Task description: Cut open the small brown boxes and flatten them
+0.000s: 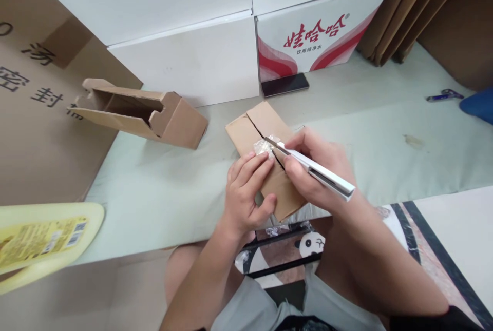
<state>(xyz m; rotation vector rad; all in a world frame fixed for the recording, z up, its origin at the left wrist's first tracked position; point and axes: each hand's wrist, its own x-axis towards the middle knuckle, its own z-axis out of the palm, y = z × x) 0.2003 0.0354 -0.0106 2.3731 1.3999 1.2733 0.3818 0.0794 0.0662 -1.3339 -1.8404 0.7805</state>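
Note:
A small brown cardboard box [257, 124] lies on the pale green surface [162, 187] in front of me, its flaps closed with clear tape [264, 146] across the seam. My left hand [246, 187] grips the box's near edge, fingers curled over the top by the tape. My right hand [314, 167] is closed around a white utility knife [319, 171], whose blade tip rests on the taped seam at the box's middle.
An open, emptied cardboard carton [142, 113] lies on its side to the left. White boxes [308, 38] with red print stand behind. A dark phone [285, 84] lies by them. A yellow packet [42, 238] sits near left; a blue pen [442, 96] far right.

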